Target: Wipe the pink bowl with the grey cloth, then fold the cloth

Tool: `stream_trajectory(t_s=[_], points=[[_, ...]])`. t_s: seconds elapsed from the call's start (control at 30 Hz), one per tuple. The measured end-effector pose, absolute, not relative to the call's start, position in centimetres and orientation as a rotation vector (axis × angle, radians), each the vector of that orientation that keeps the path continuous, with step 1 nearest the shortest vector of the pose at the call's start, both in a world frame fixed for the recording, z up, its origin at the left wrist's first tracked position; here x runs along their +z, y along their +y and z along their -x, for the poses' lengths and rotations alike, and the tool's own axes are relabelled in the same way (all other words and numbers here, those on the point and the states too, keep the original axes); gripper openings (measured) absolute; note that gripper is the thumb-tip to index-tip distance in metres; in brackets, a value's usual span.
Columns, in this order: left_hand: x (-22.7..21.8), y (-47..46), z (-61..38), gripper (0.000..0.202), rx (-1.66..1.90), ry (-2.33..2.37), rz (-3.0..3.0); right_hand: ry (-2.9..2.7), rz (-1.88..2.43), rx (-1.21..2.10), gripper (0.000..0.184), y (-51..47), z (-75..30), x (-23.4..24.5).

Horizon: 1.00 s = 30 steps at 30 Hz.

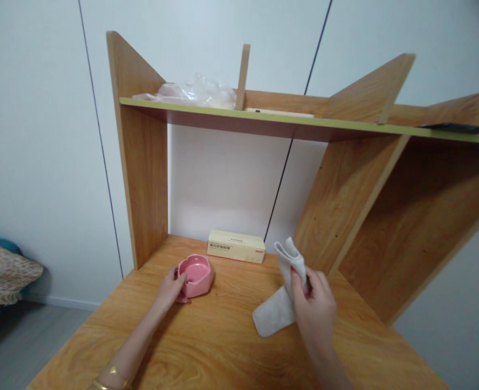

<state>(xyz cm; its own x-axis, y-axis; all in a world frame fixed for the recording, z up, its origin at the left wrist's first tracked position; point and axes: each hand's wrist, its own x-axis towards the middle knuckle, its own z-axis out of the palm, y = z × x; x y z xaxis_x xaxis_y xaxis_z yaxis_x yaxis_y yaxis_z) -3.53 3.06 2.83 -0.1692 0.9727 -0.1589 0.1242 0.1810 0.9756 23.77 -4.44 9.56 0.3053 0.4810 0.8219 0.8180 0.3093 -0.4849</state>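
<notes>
My left hand (171, 288) grips the near rim of a pink bowl-like dish (196, 275) that sits on the wooden desk (223, 346). My right hand (312, 303) is closed on a grey-white cloth (278, 309). The cloth's upper end sticks up above my fingers and its lower end rests on the desk. The two hands are about a forearm's width apart. A gold bangle shows on my left wrist.
A long beige box (236, 246) lies at the back of the desk against the white wall. The wooden hutch has side panels left (142, 179) and right (345, 200) and a shelf (264, 116) with a plastic bag (191, 92). A dark flat object (454, 128) lies on the shelf's right.
</notes>
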Motion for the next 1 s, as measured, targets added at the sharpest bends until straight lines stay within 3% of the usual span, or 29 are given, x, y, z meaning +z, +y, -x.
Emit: stream_trajectory(t_s=[0.17,0.37,0.67,0.9,1.0], points=[[3.0,1.6,1.5,0.033,1.075,1.319,-1.113,-1.59,1.364,-0.164,0.024,-3.8,-20.9,6.0],[2.6,0.2,0.1,0.049,1.007,0.938,-1.037,-1.618,1.387,-0.01,0.025,-3.7,-19.7,4.0],[2.0,-0.1,-0.8,0.055,1.032,1.136,-1.388,-1.713,1.2,0.123,0.027,-4.9,-17.4,2.9],[2.5,-0.7,-0.9,0.051,1.275,1.112,-1.708,-1.408,1.383,0.224,0.013,-3.4,-17.0,0.1],[2.6,-1.1,-1.0,0.053,1.266,1.149,-1.845,-1.258,1.46,0.287,0.037,-2.4,-17.1,-1.2]])
